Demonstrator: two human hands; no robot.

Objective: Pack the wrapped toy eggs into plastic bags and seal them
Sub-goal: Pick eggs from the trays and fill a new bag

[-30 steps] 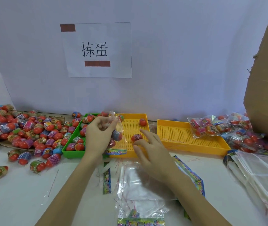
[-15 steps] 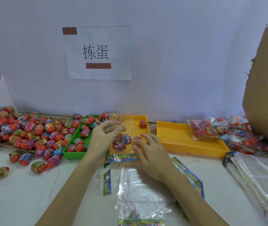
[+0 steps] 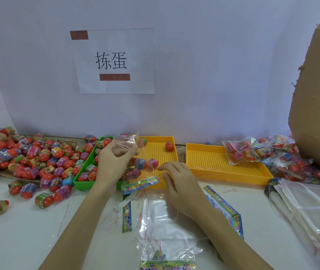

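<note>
On the white table [image 3: 19, 240] against the pale wall, your left hand [image 3: 112, 164] pinches the mouth of a clear bag [image 3: 135, 162], which hangs over the near yellow tray [image 3: 167, 184] with several eggs [image 3: 152, 164] inside and its printed end lowest. Your right hand [image 3: 180, 184], fingers curled and seemingly empty (blur hides the tips), sits just right of the bag's belly. The bag's long axis runs top to bottom, so sealing likely turns on the mouth, where the left is nearer.

Two yellow trays [image 3: 225, 168], one green tray [image 3: 81, 182], one paper sign [image 3: 114, 61], one cardboard box [image 3: 318, 114], two hands [image 3: 112, 162].
</note>
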